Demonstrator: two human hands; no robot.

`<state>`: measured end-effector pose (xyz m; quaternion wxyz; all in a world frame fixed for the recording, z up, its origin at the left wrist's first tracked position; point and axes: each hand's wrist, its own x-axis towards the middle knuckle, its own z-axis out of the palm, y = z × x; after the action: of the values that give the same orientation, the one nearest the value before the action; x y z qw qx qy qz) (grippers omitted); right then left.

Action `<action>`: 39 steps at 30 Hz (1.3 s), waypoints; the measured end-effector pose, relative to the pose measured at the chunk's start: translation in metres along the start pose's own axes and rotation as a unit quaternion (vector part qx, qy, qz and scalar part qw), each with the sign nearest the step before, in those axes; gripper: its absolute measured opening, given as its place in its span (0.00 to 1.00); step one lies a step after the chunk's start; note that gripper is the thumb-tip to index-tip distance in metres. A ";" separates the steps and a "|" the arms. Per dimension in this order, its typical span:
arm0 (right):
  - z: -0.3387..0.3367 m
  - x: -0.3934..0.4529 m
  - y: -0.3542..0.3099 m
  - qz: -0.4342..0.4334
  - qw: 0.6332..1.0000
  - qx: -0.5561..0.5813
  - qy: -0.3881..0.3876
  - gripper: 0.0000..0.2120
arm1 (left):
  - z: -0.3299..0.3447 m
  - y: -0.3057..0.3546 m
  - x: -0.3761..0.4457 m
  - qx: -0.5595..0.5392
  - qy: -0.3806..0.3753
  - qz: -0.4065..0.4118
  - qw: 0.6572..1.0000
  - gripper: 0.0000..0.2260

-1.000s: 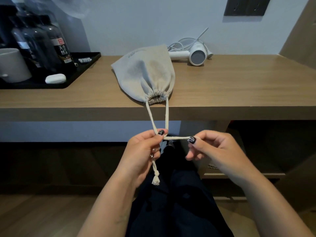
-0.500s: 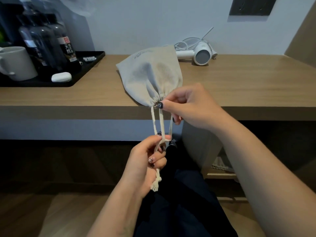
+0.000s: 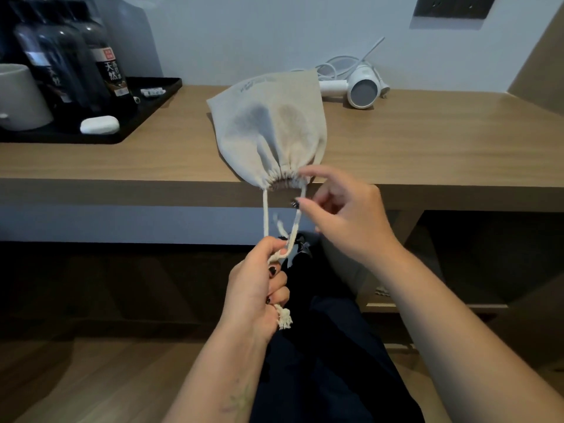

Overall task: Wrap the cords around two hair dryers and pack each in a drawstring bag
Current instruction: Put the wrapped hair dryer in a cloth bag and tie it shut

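A beige drawstring bag [image 3: 268,129] lies bulging on the wooden desk [image 3: 427,148], and what fills it is hidden. Its gathered mouth [image 3: 283,181] sits at the desk's front edge. Two drawstrings [image 3: 265,215] hang from the mouth down into my left hand [image 3: 259,282], which is shut on them below the desk edge, with a tassel end [image 3: 283,320] sticking out under the fist. My right hand [image 3: 345,215] is just right of the mouth with fingers apart, forefinger by the gathers and thumb beside the right cord. A white hair dryer [image 3: 360,88] lies at the back, its cord [image 3: 338,64] loose behind it.
A black tray [image 3: 146,117] at the left back holds dark bottles [image 3: 100,71], a white mug [image 3: 21,99] and a small white case [image 3: 99,125]. A dark wall panel [image 3: 451,6] hangs above the dryer. Open shelving lies under the desk at right, and my dark-trousered leg is below.
My right hand let go of the cord end, rose to the bag's mouth and pinched there, and now has its fingers spread. My left hand kept hold of the drawstrings.
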<state>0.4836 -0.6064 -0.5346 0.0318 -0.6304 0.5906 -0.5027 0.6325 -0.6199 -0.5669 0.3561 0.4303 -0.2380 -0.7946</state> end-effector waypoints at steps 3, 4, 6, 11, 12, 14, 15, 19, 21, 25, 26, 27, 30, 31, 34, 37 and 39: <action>0.005 -0.021 0.009 0.071 0.988 0.093 0.102 0.10 | 0.002 0.000 0.002 0.017 -0.009 -0.005 1.000 0.15; 0.008 -0.026 0.012 0.112 0.979 0.135 0.101 0.11 | 0.003 0.001 0.002 0.021 -0.014 -0.006 1.000 0.15; 0.017 -0.032 0.016 0.196 0.952 0.228 0.063 0.15 | 0.003 0.002 0.002 0.033 -0.022 -0.007 0.999 0.14; 0.037 -0.042 0.007 0.316 0.869 0.377 -0.051 0.13 | 0.001 0.008 0.000 0.042 -0.037 -0.004 0.998 0.12; 0.041 -0.043 0.006 0.322 0.867 0.374 -0.063 0.12 | 0.000 0.010 0.000 0.039 -0.041 -0.003 0.998 0.12; 0.046 -0.046 0.004 0.323 0.873 0.358 -0.073 0.14 | -0.001 0.012 -0.003 0.025 -0.059 -0.003 0.998 0.10; 0.048 -0.046 0.003 0.324 0.875 0.351 -0.074 0.17 | -0.001 0.013 -0.005 0.018 -0.073 -0.002 0.997 0.08; 0.050 -0.049 -0.002 0.344 0.883 0.304 -0.101 0.35 | -0.002 0.016 -0.010 0.044 -0.076 0.027 0.996 0.16; 0.049 -0.050 -0.003 0.342 0.903 0.234 -0.116 0.34 | -0.003 0.017 -0.011 0.055 -0.069 0.041 0.995 0.18; 0.041 -0.050 -0.004 0.311 0.923 0.200 -0.105 0.29 | -0.004 0.018 -0.011 0.077 -0.045 0.069 0.994 0.18; 0.037 -0.049 -0.005 0.303 0.925 0.204 -0.103 0.27 | -0.005 0.018 -0.011 0.085 -0.039 0.076 0.993 0.16; 0.032 -0.048 -0.005 0.299 0.925 0.211 -0.103 0.26 | -0.006 0.018 -0.011 0.095 -0.032 0.085 0.991 0.14; 0.017 -0.042 -0.004 0.312 0.906 0.273 -0.088 0.24 | -0.009 0.019 -0.011 0.151 -0.012 0.114 0.982 0.07; 0.011 -0.040 -0.003 0.317 0.896 0.302 -0.075 0.24 | -0.009 0.020 -0.011 0.169 -0.005 0.124 0.978 0.05; -0.001 -0.036 -0.001 0.326 0.846 0.423 -0.016 0.24 | -0.010 0.025 -0.013 0.213 -0.005 0.147 0.966 0.06; -0.008 -0.031 -0.005 0.327 0.747 0.578 0.029 0.21 | -0.007 0.030 -0.018 0.267 -0.022 0.186 0.945 0.06; -0.008 -0.028 -0.008 0.338 0.669 0.659 0.064 0.22 | -0.005 0.032 -0.019 0.296 -0.042 0.214 0.930 0.09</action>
<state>0.4892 -0.5776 -0.5422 0.5686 -0.1689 0.2786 -0.7554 0.6555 -0.6255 -0.5379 0.3639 0.4214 -0.5633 -0.6105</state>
